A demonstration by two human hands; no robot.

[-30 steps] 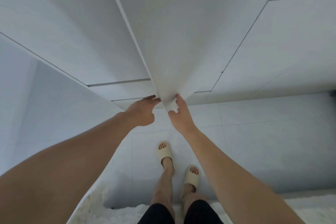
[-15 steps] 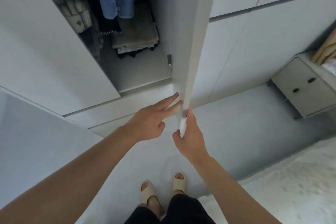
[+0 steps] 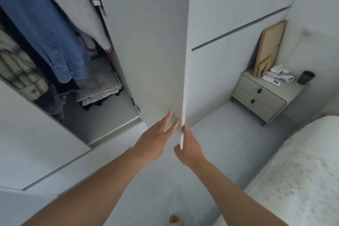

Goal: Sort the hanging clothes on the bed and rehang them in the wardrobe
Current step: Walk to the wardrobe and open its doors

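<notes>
The white wardrobe door stands swung open, edge-on toward me. My left hand lies with straight fingers against the door's inner face near its bottom corner. My right hand holds the door's lower edge between thumb and fingers. Inside the wardrobe hang a blue denim shirt, a pale grey garment and a beige checked coat, above a stack of folded clothes. The bed with its white fuzzy cover shows at the lower right; no clothes are visible on it.
A beige two-drawer nightstand stands at the right by the wall, holding a dark cup, small white items and a leaning wooden board. The other wardrobe door at the left is closed. Grey floor runs between wardrobe and bed.
The door has swung open from nearly closed, exposing the hanging clothes. My left hand's fingers straightened onto its inner face; my view lifted and turned right toward the nightstand and bed.
</notes>
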